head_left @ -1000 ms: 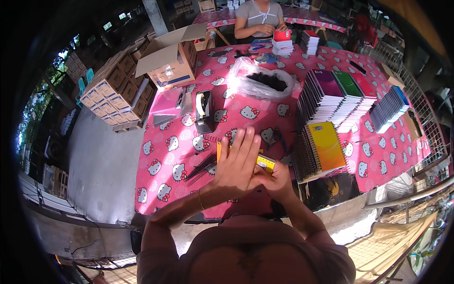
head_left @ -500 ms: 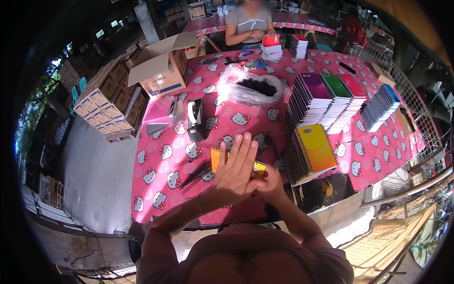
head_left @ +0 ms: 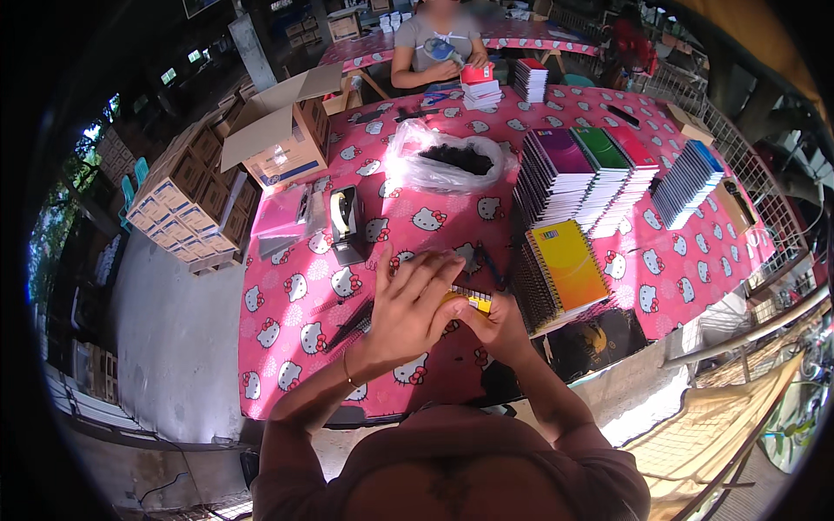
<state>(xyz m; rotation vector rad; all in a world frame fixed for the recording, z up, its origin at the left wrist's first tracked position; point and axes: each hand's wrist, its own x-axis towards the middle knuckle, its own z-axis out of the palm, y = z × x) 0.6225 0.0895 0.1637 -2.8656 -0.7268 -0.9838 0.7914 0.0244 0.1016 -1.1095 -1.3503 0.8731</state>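
Observation:
Between my hands is a small yellow spiral notebook (head_left: pixel 474 300), seen nearly edge-on and mostly covered. My left hand (head_left: pixel 412 302) wraps over it from the left, fingers bent across its far side and thumb toward the right. Its right end is gripped by my right hand (head_left: pixel 499 328), thumb near the left thumb. Loose black spiral coils (head_left: pixel 351 325) lie beside my left wrist. Just beyond my right hand rests a dark hand tool (head_left: pixel 490 263), perhaps pliers. A stack of yellow-orange spiral notebooks (head_left: pixel 569 269) stands right of my right hand.
Taller stacks of purple (head_left: pixel 556 154), green and red notebooks stand behind, with blue ones (head_left: pixel 691 184) farther right. A plastic bag (head_left: pixel 408 161) holds black pieces. A tape dispenser (head_left: pixel 347 227), pink sheets (head_left: pixel 282 213) and an open carton (head_left: pixel 287 143) are left. A co-worker (head_left: pixel 439 43) sits opposite.
My left fingers have gone from lying straight and flat over the notebook to bending over it. The co-worker has lifted a blue object off the table. My view has shifted slightly.

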